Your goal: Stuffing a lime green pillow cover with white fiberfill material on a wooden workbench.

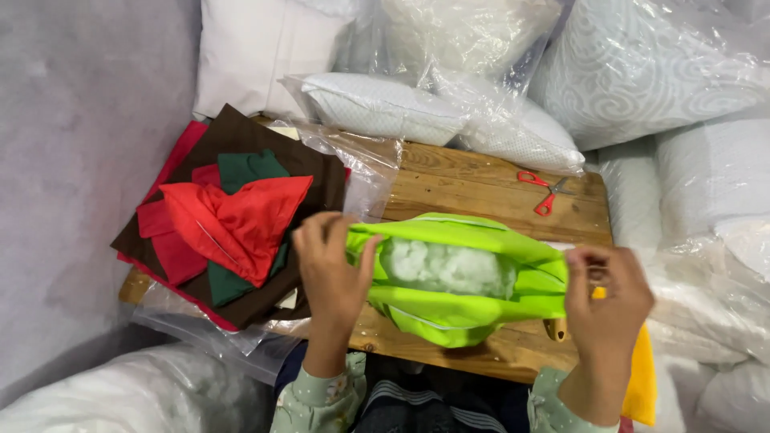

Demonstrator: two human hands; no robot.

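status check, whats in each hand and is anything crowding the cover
Left hand grips one end of lime-green cover; right hand pinches the other. White stuffing shows in the opening. Fabric pile lies beside the left hand.

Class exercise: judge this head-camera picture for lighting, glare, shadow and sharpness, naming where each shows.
Head view: lighting is soft and even; glare streaks the plastic-wrapped pillows; a soft shadow lies under the lime-green cushion cover on the wooden table; the right hand looks slightly motion-blurred, while the left hand and red scissors are sharp.
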